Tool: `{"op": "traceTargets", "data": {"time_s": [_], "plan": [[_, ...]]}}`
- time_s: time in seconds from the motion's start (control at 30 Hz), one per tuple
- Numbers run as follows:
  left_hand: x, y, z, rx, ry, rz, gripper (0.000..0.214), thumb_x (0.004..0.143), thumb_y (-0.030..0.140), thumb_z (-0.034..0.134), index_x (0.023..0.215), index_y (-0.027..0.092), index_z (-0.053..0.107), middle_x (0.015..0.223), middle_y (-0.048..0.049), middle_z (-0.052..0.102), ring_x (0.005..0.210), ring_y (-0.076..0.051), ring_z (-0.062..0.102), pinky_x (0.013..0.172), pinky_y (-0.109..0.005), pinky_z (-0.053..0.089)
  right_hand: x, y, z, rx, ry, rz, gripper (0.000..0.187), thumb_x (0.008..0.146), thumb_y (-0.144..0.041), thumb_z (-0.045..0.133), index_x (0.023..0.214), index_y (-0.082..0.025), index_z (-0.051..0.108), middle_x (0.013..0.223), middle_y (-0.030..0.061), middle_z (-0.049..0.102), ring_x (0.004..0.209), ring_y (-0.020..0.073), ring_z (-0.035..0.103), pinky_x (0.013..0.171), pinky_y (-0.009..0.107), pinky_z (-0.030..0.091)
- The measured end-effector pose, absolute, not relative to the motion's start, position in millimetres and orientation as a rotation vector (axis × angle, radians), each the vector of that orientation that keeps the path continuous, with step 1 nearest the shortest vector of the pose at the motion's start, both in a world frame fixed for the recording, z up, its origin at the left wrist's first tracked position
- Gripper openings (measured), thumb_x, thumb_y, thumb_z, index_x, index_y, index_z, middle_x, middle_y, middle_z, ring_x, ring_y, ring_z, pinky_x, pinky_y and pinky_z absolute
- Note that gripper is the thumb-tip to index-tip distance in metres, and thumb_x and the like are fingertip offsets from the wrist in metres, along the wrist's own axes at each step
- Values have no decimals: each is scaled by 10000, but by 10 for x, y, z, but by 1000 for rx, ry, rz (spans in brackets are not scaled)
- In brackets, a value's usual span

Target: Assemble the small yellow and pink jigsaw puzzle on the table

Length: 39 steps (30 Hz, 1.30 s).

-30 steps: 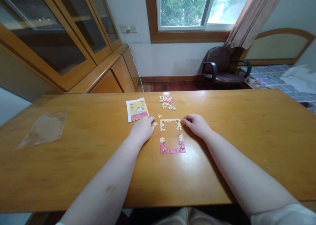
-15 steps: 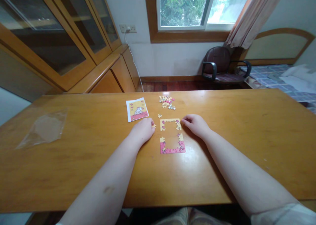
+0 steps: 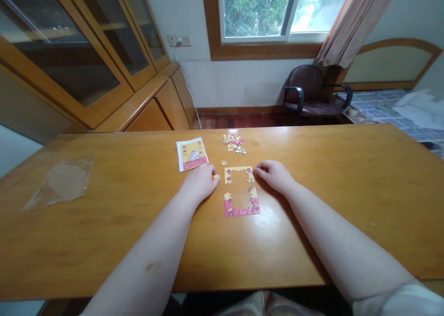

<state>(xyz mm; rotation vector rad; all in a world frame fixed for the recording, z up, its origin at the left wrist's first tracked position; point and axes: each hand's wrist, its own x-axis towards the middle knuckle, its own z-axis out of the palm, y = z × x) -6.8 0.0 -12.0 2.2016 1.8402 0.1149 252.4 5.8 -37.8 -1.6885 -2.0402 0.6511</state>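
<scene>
Head view: a loose puzzle piece (image 3: 216, 176) is touched by the left hand (image 3: 199, 183), the puzzle frame (image 3: 239, 174) on the worktop (image 3: 104, 223) is flanked by the right hand (image 3: 275, 175), and with both hands' fingers (image 3: 210, 177) curled, any grasp cannot be told.

One orange-brown wooden table (image 3: 329, 191), two bare hands.
One left hand (image 3: 199, 183), one right hand (image 3: 274, 175); two joined puzzle sections, a yellow section (image 3: 238, 173) far and a pink-and-yellow section (image 3: 242, 205) near; one far heap of loose pieces (image 3: 234, 144); two single pieces, a far piece (image 3: 224, 162) and a near piece (image 3: 216, 176); one white-edged picture card (image 3: 192, 154); one clear plastic bag (image 3: 62, 181), left.
</scene>
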Motion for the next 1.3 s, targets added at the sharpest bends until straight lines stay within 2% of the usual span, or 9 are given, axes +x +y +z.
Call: {"op": "traceTargets", "data": {"time_s": [0.37,0.5,0.67,0.9,1.0,1.17,1.3], "plan": [[-104,6,-201,2189,1754,86,134,758,261,556,864,205,616,918,-72,675,806,-217,627,665,-296,449,2527,57,-385,-1695,-2039,653,241,851,-357,540,813,-196,715,813,44,707,735,165,597,665,256,414],[-62,-20,-134,2191,1713,163,86,772,223,534,825,211,601,872,-43,671,783,-196,610,659,-282,433,2539,67,-392,-1689,-2037,658,238,849,-352,542,804,-194,714,791,39,700,714,159,587,659,254,407],[50,-63,-100,2152,1548,412,132,798,188,513,853,201,632,860,-29,672,790,-179,612,710,-286,460,2499,29,-382,-1557,-2058,693,225,855,-328,545,831,-179,711,751,31,675,678,145,560,653,253,406],[238,-141,-173,2036,1270,640,198,816,187,579,987,212,676,958,-28,671,890,-167,621,831,-306,496,2276,-173,-331,-1236,-2030,1029,205,833,-308,598,971,-183,684,779,17,673,657,120,568,660,246,445],[302,-155,-220,1903,1220,719,265,781,129,607,1029,205,658,986,-30,654,866,-151,630,821,-306,520,2229,-211,-329,-1203,-1911,1165,179,815,-300,615,938,-175,652,708,-5,649,618,113,569,631,240,453],[371,-143,-301,1617,1172,844,238,747,91,630,972,165,613,951,-32,643,810,-125,636,816,-307,531,2229,-195,-363,-1255,-1765,1204,138,779,-299,639,789,-173,583,629,-20,615,566,111,560,576,233,448],[380,-115,-334,1467,1158,865,227,733,94,640,940,162,574,866,-5,631,764,-111,633,799,-299,529,2254,-182,-416,-1172,-1741,1294,202,779,-311,638,921,-173,601,732,4,656,635,121,598,616,246,486]]}}
